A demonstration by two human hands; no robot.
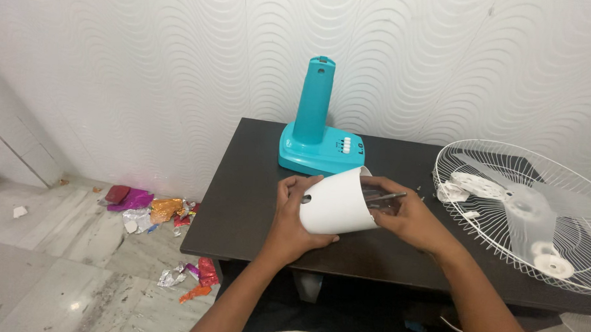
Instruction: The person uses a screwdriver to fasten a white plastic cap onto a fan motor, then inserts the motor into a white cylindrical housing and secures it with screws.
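Over the dark matte table (242,203), the left hand (292,218) cups a smooth white plastic cone-shaped cover (337,203); the right hand (405,215) pinches a slim metal screwdriver (385,198) at its mouth. Behind the cover stands a glossy teal fan base (317,137); right of it, a white wire grille (523,207). Rippled white wall (148,63), marble floor (56,269) beyond.

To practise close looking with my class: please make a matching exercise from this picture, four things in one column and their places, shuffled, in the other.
Things:
1. white cover
2. teal fan base
3. wire fan guard
4. foil wrappers

Places:
A. on the floor by the wall
B. lying at the table's right end
C. held between both hands
D. standing at the back of the table

Pairs: 1-C, 2-D, 3-B, 4-A
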